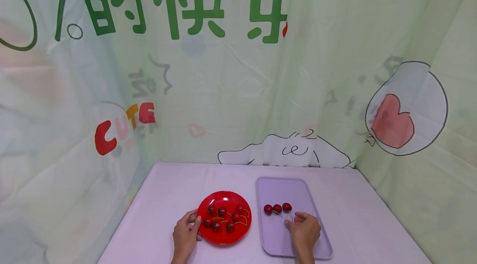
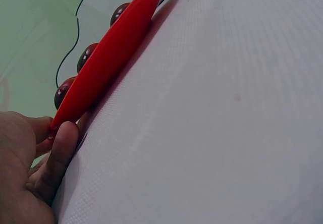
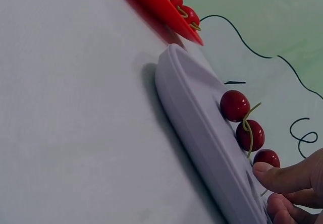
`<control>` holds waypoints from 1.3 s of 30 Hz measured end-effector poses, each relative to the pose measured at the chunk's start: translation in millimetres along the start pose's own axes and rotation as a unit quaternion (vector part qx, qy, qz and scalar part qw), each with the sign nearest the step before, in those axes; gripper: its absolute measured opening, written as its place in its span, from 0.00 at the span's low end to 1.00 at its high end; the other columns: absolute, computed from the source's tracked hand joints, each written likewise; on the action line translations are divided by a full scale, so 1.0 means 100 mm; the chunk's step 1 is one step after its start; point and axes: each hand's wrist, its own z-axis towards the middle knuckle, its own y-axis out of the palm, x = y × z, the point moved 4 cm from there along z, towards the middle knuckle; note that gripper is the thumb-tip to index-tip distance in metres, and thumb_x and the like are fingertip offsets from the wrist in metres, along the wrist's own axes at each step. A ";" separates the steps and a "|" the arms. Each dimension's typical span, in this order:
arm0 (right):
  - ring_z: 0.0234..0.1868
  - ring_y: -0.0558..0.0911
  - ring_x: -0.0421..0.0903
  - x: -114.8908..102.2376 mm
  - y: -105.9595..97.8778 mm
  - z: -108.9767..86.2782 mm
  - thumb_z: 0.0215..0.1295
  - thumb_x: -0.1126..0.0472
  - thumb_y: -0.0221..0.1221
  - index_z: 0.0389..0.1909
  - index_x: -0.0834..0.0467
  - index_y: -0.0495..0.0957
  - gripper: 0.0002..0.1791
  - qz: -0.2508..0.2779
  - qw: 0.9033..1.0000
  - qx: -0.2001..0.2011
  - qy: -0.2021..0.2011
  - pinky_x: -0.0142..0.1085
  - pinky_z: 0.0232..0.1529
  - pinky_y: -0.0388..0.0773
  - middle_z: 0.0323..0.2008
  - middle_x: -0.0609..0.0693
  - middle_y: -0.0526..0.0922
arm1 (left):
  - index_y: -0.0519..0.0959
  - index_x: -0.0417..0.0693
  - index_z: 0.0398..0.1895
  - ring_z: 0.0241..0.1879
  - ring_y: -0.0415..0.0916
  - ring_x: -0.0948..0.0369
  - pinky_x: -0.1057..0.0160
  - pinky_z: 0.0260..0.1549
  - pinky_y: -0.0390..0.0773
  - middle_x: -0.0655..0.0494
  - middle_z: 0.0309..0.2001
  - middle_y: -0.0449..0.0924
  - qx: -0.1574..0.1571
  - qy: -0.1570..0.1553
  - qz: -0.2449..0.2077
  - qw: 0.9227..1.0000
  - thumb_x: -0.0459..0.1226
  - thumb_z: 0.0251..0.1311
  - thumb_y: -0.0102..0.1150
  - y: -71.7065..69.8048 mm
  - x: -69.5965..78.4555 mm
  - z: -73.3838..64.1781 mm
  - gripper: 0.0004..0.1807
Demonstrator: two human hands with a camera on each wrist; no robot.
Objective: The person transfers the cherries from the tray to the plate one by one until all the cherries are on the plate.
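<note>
Green-white curtain (image 1: 238, 102) along the back, green lettering (image 1: 203, 14) up top. Below it, pale counter (image 1: 164, 198). Lilac tray (image 1: 279, 239) on the counter's right side; red plate (image 1: 223, 237) just left of it, not touching. Left hand (image 1: 186, 230) at the plate's left edge — grip holding the rim, thumb above. Right hand (image 1: 306, 231) over the tray, grip narrow, thumb and forefinger slightly apart near the end cherry (image 1: 287, 207); contact with its stem (image 1: 290, 214) — cannot tell. Three cherries in a row on the tray; seven counted on the plate.
</note>
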 end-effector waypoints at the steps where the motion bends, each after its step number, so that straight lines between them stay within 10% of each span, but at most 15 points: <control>1: 0.34 0.90 0.61 0.02 0.01 0.00 0.45 0.75 0.81 0.45 0.76 0.87 0.23 -0.001 1.000 -0.004 0.005 0.55 0.43 0.85 0.36 0.71 0.90 | 0.81 0.41 0.69 0.17 0.80 0.62 0.68 0.22 0.84 0.43 0.48 0.89 0.000 0.000 0.001 1.000 0.35 0.78 0.64 0.00 0.00 0.00 0.21; 22: 0.28 0.83 0.55 0.13 0.09 0.02 0.56 0.74 0.77 0.35 0.72 0.89 0.08 -0.026 0.999 -0.009 0.016 0.44 0.37 0.71 0.25 0.61 0.88 | 0.80 0.40 0.70 0.18 0.80 0.62 0.69 0.22 0.85 0.41 0.49 0.89 0.004 -0.007 0.006 1.000 0.35 0.77 0.65 -0.01 0.01 -0.02 0.21; 39: 0.20 0.81 0.45 0.09 0.03 -0.01 0.54 0.74 0.73 0.25 0.67 0.89 0.03 -0.030 0.998 0.027 -0.053 0.44 0.29 0.72 0.20 0.57 0.87 | 0.81 0.41 0.69 0.17 0.80 0.62 0.68 0.22 0.85 0.42 0.48 0.90 0.000 0.002 0.003 1.000 0.36 0.77 0.65 0.00 0.00 0.01 0.21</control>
